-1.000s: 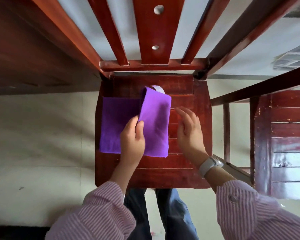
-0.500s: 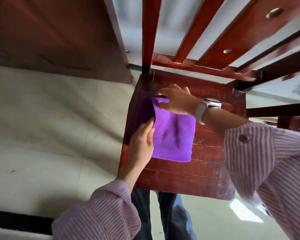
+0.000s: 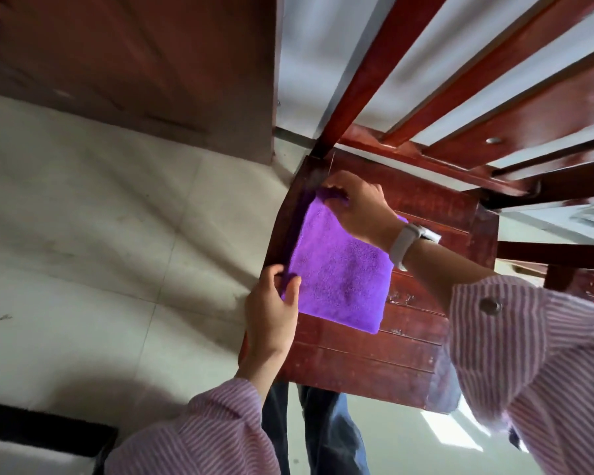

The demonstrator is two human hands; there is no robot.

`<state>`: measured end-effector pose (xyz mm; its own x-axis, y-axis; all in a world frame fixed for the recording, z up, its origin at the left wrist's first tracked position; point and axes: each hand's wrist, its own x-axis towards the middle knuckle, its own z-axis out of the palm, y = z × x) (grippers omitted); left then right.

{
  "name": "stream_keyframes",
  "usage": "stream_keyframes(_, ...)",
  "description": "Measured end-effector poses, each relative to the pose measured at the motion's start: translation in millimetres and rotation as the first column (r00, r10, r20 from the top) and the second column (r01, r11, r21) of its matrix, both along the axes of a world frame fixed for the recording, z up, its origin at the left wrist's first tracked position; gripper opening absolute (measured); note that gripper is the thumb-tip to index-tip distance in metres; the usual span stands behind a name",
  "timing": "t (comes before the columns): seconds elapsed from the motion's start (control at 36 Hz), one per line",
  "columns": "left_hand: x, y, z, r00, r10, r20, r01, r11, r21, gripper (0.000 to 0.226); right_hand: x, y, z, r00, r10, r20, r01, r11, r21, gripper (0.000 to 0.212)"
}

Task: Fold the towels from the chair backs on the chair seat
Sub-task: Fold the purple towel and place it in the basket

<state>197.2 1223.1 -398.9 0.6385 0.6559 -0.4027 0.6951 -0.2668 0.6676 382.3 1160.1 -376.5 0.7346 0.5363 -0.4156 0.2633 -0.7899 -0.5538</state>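
The purple towel (image 3: pixel 340 269) lies folded on the chair seat (image 3: pixel 374 354) at frame centre. The left hand (image 3: pixel 271 313) pinches its lower-left corner; the right hand (image 3: pixel 357 210) grips the upper-left corner. Next likely comes another fold, needing aligned edges. Pale tiled floor (image 3: pixel 100 234) fills the left.

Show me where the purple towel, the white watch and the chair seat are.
purple towel (image 3: pixel 340 269), head view, middle of its top layer.
white watch (image 3: pixel 405 243), head view, its band.
chair seat (image 3: pixel 374 365), head view, bare front slats.
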Motion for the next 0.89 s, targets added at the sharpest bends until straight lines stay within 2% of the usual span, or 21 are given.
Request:
stream_keyframes(0.08, -9, 3, -6, 0.998, -0.058, -0.020, 0.060, 0.994, 0.096, 0.024, -6, 7, -10, 0.996, 0.055, 0.073, -0.055, 0.998, -0.006, 0.031)
stream_keyframes(0.17, -13, 4, -9, 0.981, -0.155, -0.118, 0.175, 0.968, 0.182, 0.021, -10, 9, -19, 0.981, 0.124, 0.148, -0.111, 0.989, -0.094, 0.032)
stream_keyframes(0.25, -12, 6, -11, 0.952, -0.234, -0.197, 0.286, 0.908, 0.306, 0.022, -13, 10, -25, 0.975, 0.106, 0.197, -0.073, 0.983, -0.166, 0.031)
stream_keyframes(0.33, -10, 10, -13, 0.941, -0.251, -0.227, 0.320, 0.879, 0.355, 0.025, -16, 14, -26, 0.967, 0.093, 0.236, -0.042, 0.976, -0.216, 0.031)
stream_keyframes(0.44, -13, 15, -16, 0.947, -0.271, -0.174, 0.316, 0.885, 0.341, 0.026, -23, 9, -18, 0.953, 0.053, 0.299, -0.014, 0.991, -0.131, 0.043)
stream_keyframes(0.56, -10, 17, -10, 0.935, -0.328, -0.133, 0.353, 0.846, 0.399, 0.033, -46, -17, -1, 0.892, 0.034, 0.451, -0.020, 0.999, -0.037, 0.049)
stream_keyframes(0.64, -3, 18, -9, 0.870, -0.477, -0.123, 0.472, 0.735, 0.486, 0.040, -76, -43, -3, 0.870, 0.047, 0.490, -0.024, 0.998, -0.053, 0.054)
stream_keyframes(0.75, 21, 17, -14, 0.697, -0.704, -0.136, 0.656, 0.549, 0.518, 0.048, -104, -65, -23, 0.908, 0.040, 0.417, 0.037, 0.984, -0.175, 0.055)
stream_keyframes(0.89, 45, 41, -39, 0.525, -0.798, -0.295, 0.811, 0.364, 0.459, 0.058, -119, -62, -48, 0.925, 0.004, 0.380, 0.114, 0.951, -0.288, 0.056)
